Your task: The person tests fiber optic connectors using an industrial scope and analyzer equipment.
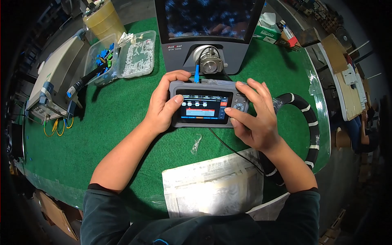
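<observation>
A grey handheld tester point(204, 87) with a lit screen lies between my hands over the green mat. My left hand point(165, 102) grips its left end, thumb on the front beside the screen and fingers over the top edge. My right hand point(259, 116) is at the right end, index fingertip at the screen's right edge, the other fingers spread near the buttons. A blue connector point(197, 75) on a black cable is plugged into the tester's top. Directly behind stands a grey inspection unit point(241, 57) with a large monitor point(208, 18).
Two clear bins, one with blue and green connectors point(105, 57), one with white caps point(139, 57), stand back left near a large instrument point(55, 77). A coiled black tube point(313, 132) lies right. Taped paper point(212, 183) is in front. A tissue box point(267, 30) sits back right.
</observation>
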Motion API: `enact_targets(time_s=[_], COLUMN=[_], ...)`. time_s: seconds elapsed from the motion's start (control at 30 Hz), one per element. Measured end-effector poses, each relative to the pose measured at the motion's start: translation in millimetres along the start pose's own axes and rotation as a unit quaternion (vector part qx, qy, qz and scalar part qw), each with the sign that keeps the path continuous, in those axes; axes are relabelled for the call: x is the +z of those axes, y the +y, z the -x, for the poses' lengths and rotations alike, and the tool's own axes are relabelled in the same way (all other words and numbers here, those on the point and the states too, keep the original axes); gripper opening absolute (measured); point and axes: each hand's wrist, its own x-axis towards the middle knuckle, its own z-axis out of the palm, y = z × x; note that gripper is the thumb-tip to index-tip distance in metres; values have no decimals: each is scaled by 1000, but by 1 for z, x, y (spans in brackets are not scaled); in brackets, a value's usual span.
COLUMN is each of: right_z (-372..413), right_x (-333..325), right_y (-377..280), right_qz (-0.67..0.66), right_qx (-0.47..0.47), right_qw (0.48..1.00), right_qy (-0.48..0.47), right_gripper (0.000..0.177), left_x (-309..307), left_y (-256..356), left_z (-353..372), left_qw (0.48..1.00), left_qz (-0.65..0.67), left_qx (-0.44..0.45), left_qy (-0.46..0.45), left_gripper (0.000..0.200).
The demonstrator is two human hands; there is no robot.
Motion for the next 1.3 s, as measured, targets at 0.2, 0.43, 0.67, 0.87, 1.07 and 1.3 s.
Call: enact_targets(time_s=[0.2, 0.43, 0.67, 0.87, 1.07, 1.3], right_z=[2, -1, -1, 0, 0, 1], right_x=[1, 3, 1, 2, 2, 1], right_y=[3, 0, 0, 1, 0, 1], right_qz=[-4, 9, 11, 1, -4, -3], right_qx=[6, 3, 2, -11, -2, -2], right_qw=[1000, 1000, 1000, 1000, 1000, 1000], right_qy=[11, 5, 2, 16, 3, 2], right_gripper=[26, 26, 29, 32, 29, 26], left_x=[-1, 0, 0, -1, -1, -1], left_y=[-3, -1, -1, -3, -4, -4], left_z=[0, 0, 0, 0, 1, 1], left_qw=[1000, 1000, 1000, 1000, 1000, 1000], left_qz=[-1, 5, 5, 3, 3, 8], left_qx=[0, -8, -2, 0, -2, -6], left_qy=[-1, 0, -3, -2, -5, -5], left_gripper=[51, 51, 52, 51, 51, 51])
